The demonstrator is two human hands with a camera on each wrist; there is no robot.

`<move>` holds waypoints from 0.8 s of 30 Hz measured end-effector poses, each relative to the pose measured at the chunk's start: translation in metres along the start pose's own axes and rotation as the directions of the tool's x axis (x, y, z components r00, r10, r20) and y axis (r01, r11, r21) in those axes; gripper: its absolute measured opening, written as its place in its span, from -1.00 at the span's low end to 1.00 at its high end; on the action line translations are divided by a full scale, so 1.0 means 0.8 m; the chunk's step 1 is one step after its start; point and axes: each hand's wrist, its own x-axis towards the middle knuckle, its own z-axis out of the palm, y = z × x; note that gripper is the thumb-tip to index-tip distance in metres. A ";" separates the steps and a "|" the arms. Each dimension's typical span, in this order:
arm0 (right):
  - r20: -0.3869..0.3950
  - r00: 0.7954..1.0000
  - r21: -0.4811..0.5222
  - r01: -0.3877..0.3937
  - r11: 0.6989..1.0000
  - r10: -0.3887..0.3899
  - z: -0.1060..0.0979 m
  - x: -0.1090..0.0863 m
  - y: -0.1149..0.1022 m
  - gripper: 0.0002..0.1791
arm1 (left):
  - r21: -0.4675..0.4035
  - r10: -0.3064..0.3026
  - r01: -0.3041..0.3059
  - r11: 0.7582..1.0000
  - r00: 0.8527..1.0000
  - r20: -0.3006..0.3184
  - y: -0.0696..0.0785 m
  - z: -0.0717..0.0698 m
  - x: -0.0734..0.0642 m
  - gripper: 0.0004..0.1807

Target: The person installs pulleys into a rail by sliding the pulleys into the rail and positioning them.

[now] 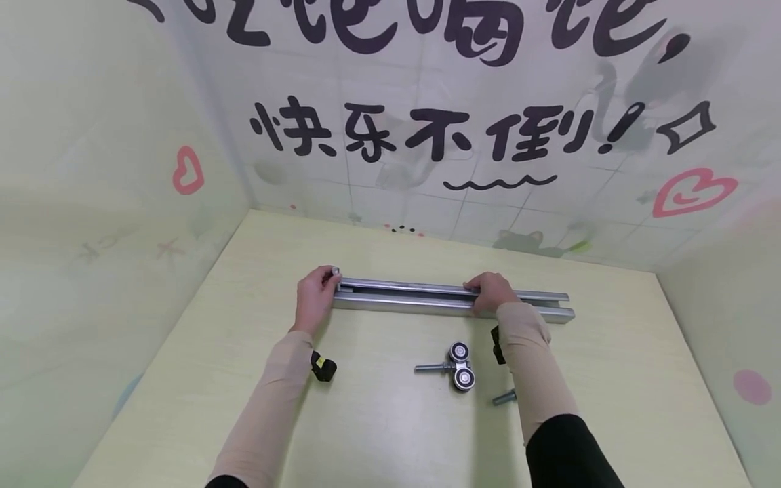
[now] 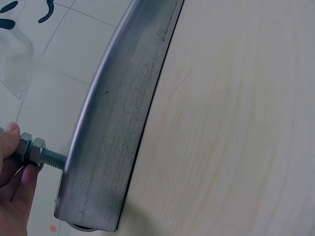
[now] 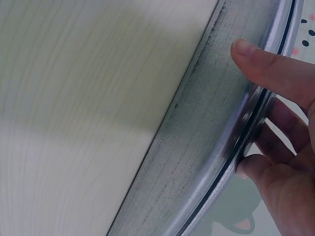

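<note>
A metal channel rail with a slot along its top lies across the table. At its left end my left hand pinches the nuts on a threaded bolt. The bolt stands out of the rail's slotted side; whatever it joins inside is hidden. Farther right, my right hand grips the rail, its thumb on the near face and fingers on the slotted side. Nearer me lies a roller hanger with wheels and a bolt pointing left.
Another bolt pokes out from behind my right forearm, which hides the rest of it. The pale wooden table meets a printed wall behind the rail, with side walls at left and right.
</note>
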 end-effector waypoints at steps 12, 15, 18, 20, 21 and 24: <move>-0.001 1.000 -0.007 -0.003 1.000 0.003 0.000 0.001 0.000 -0.33 | 0.049 0.088 -0.090 0.995 0.995 0.039 0.005 0.016 0.001 -0.78; -0.007 1.000 -0.010 -0.003 1.000 0.003 0.001 0.002 -0.001 -0.34 | 0.059 0.113 -0.116 0.991 0.992 0.053 0.006 0.021 0.000 -0.77; -0.006 1.000 -0.006 -0.007 1.000 0.007 0.003 0.004 -0.001 -0.34 | 0.064 0.130 -0.133 0.989 0.990 0.049 0.006 0.024 -0.001 -0.76; -0.001 1.000 -0.009 -0.005 1.000 0.005 0.004 0.005 0.000 -0.33 | 0.061 0.131 -0.134 0.989 0.990 0.047 0.006 0.025 -0.001 -0.76; 0.001 1.000 -0.008 -0.007 1.000 0.007 0.004 0.005 0.000 -0.33 | 0.060 0.131 -0.134 0.989 0.990 0.048 0.006 0.025 -0.001 -0.76; 0.002 1.000 -0.015 -0.007 1.000 0.007 0.004 0.004 0.002 -0.32 | 0.058 0.141 -0.145 0.988 0.988 0.069 0.005 0.027 0.000 -0.77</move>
